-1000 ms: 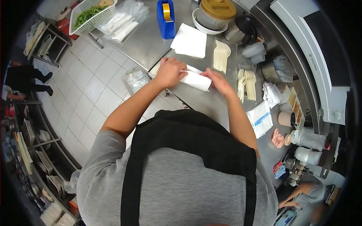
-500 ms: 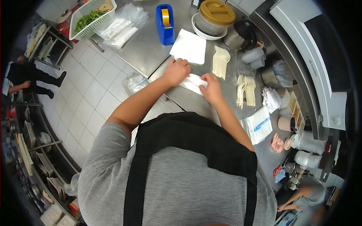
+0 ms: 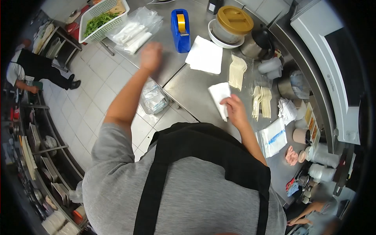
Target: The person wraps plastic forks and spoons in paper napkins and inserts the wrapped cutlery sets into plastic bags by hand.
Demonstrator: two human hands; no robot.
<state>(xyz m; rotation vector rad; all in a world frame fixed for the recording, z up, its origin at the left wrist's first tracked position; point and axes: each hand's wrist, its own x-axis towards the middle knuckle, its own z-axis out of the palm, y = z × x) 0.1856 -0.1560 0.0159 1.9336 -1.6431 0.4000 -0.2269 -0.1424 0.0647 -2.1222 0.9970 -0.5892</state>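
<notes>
My right hand (image 3: pixel 235 108) is closed on a folded white napkin (image 3: pixel 219 98) over the steel counter. My left hand (image 3: pixel 151 56) is smeared by motion, above the counter just below a plastic bag of white rolls (image 3: pixel 135 31); its fingers cannot be made out. Right of that hand stands a blue tape dispenser (image 3: pixel 180 33) with yellow tape. A stack of white napkins (image 3: pixel 204 55) lies beyond my right hand, and cream plastic spoons (image 3: pixel 237 72) lie beside the stack. A second group of spoons (image 3: pixel 262 102) is further right.
A white basket of greens (image 3: pixel 102 24) is at the back left. A tub with a gold lid (image 3: pixel 235 21) sits in a white bowl. A white packet with a blue stripe (image 3: pixel 273 137) lies at the right. One person (image 3: pixel 43 66) stands far left; another (image 3: pixel 319 209) is lower right.
My left hand has let go of the napkin and moved left and away toward the plastic bag. My right hand has shifted right with the napkin, now turned more upright in view.
</notes>
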